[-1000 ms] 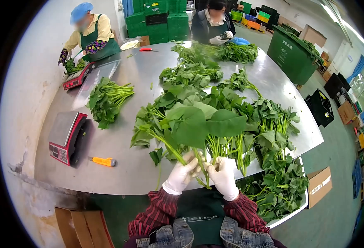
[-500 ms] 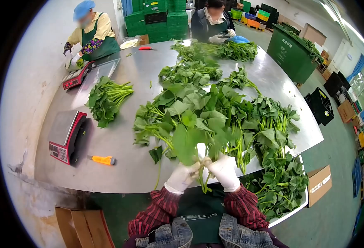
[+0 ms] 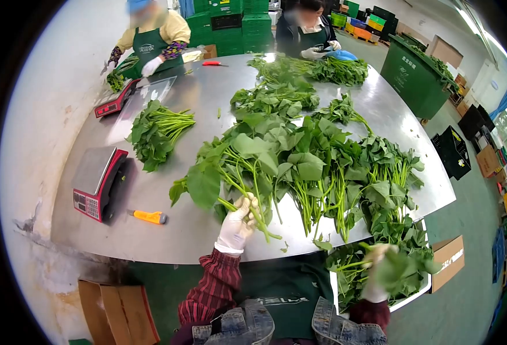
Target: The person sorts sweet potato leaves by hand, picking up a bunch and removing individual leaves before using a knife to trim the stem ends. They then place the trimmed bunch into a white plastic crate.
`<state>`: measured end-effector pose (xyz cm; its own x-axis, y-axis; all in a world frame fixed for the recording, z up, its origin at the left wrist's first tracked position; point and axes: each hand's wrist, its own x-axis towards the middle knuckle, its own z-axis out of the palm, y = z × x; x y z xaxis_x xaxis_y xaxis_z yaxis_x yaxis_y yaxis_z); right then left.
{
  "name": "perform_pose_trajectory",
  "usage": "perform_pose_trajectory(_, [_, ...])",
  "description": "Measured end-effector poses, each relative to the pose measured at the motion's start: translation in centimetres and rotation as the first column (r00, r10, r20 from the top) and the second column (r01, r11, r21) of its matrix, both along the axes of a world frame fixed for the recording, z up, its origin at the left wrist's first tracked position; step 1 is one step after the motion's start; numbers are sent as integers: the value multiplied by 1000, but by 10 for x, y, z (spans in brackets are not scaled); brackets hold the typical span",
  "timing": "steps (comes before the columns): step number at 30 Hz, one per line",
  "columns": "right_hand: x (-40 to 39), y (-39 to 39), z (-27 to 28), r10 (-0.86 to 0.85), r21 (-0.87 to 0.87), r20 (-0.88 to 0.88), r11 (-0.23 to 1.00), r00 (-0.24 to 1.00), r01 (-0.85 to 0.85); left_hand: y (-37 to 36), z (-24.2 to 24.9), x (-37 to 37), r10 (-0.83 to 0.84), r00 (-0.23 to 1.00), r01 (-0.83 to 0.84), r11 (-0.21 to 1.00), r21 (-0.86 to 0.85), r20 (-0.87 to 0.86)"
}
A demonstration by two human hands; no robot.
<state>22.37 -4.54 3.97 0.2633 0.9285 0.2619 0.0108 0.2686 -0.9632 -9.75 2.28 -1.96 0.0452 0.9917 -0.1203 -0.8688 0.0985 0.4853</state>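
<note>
My left hand (image 3: 239, 223), in a white glove, is closed around several green leafy stems (image 3: 230, 167) at the table's near edge. My right hand (image 3: 378, 273), gloved and blurred by motion, is over the white crate (image 3: 415, 298) at the lower right, with a leafy stem (image 3: 396, 267) in its grip. More greens fill that crate. A large spread of leafy bunches (image 3: 334, 167) covers the middle of the metal table. One separate bunch (image 3: 158, 132) lies to the left with its stems pointing right.
On the table are a red scale (image 3: 98, 184), a yellow cutter (image 3: 148, 217), a second scale (image 3: 115, 99) and a red-handled knife (image 3: 213, 64). Two co-workers (image 3: 155, 43) (image 3: 308, 34) stand at the far side. A green bin (image 3: 417, 77) and cardboard box (image 3: 448, 256) are right.
My hands have parted: the left moved slightly left with stems, the right swung down right over the crate with a leafy stem. The left co-worker is more upright, one hand off the greens.
</note>
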Motion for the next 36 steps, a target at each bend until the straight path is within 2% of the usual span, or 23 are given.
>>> perform_pose_trajectory(2, [51, 1, -8, -149, -286, 386, 919, 911, 272, -1, 2, -4, -55, 998, 55, 996, 68, 2])
perform_pose_trajectory(3, [112, -1, -45, 19, -183, 851, 948, 525, 262, -2, 2, -4, -62, 998, 62, 997, 37, -9])
perform_pose_trajectory(4, [157, -1, -77, 122, -105, 989, 976, -79, 192, -4, 4, -2, -63, 998, 64, 997, 41, -7])
perform_pose_trajectory(5, [148, -4, -67, 118, -100, 990, 976, -82, 195, -5, 7, 0, -94, 994, 96, 995, 30, -47])
perform_pose_trajectory(7, [132, -14, -51, 95, -83, 995, 836, 5, 543, -7, 8, 6, -153, 983, 159, 986, 55, -107])
perform_pose_trajectory(8, [128, -11, -54, 139, -156, 988, 903, 70, 400, -8, 10, 10, -154, 982, 161, 986, 54, -105])
perform_pose_trajectory(10, [86, 0, -47, 20, -23, 999, 995, 28, 95, -10, 17, 17, -220, 964, 231, 971, 57, -152])
perform_pose_trajectory(11, [57, 6, -42, 150, -199, 925, 974, 350, 108, -10, 16, 19, -241, 960, 250, 967, 52, -145])
perform_pose_trajectory(12, [29, 11, -37, 243, -362, 734, 930, 634, 62, -10, 15, 22, -247, 958, 256, 965, 54, -146])
perform_pose_trajectory(14, [-20, 20, -29, 294, -351, 709, 936, 640, -42, -11, 11, 30, -189, 972, 198, 979, 48, -140])
perform_pose_trajectory(16, [-52, 26, -19, 368, -283, 721, 930, 587, -235, -17, 24, 32, -189, 971, 207, 972, 115, -147])
perform_pose_trajectory(18, [-59, 44, -54, 174, -45, 920, 937, 350, -348, -20, 34, 24, -119, 983, 132, 987, 88, -140])
perform_pose_trajectory(19, [-65, 52, -63, 234, -161, 874, 966, 426, -200, -22, 27, 13, -99, 987, 107, 992, 65, -129])
perform_pose_trajectory(22, [-73, 74, -93, 139, -129, 881, 990, 452, -54, -26, 12, -11, 26, 998, -22, 997, 80, -49])
perform_pose_trajectory(24, [-84, 83, -101, -1, -3, 956, 1000, 293, 14, -26, 20, -13, 76, 997, -72, 992, 102, -33])
perform_pose_trajectory(26, [-90, 87, -119, 151, -147, 980, 988, 128, -46, -26, 22, -14, 129, 991, -127, 984, 125, -15])
perform_pose_trajectory(28, [-89, 92, -133, 102, -91, 990, 989, 96, -114, -25, 20, -15, 135, 982, -153, 978, 139, 129])
perform_pose_trajectory(29, [-89, 95, -137, 52, -39, 996, 981, 66, -188, -25, 24, -15, 179, 982, -187, 961, 201, 61])
perform_pose_trajectory(32, [-77, 106, -110, 224, -225, 974, 961, -22, -158, -26, 12, -31, 228, 972, -236, 951, 201, 59])
perform_pose_trajectory(33, [-67, 112, -111, 257, -228, 954, 957, 157, -179, -27, 8, -36, 275, 959, -282, 948, 146, 61])
perform_pose_trajectory(34, [-60, 107, -78, 3, 32, 994, 950, 113, -310, -27, 3, -42, 285, 957, -291, 946, 144, 61])
perform_pose_trajectory(35, [-61, 106, -53, 235, -190, 806, 972, 543, -139, -27, -3, -48, 268, 958, -282, 943, 179, 100])
perform_pose_trajectory(36, [-61, 104, -32, 283, -454, 404, 888, 870, -78, -27, -6, -51, 246, 959, -271, 938, 215, 139])
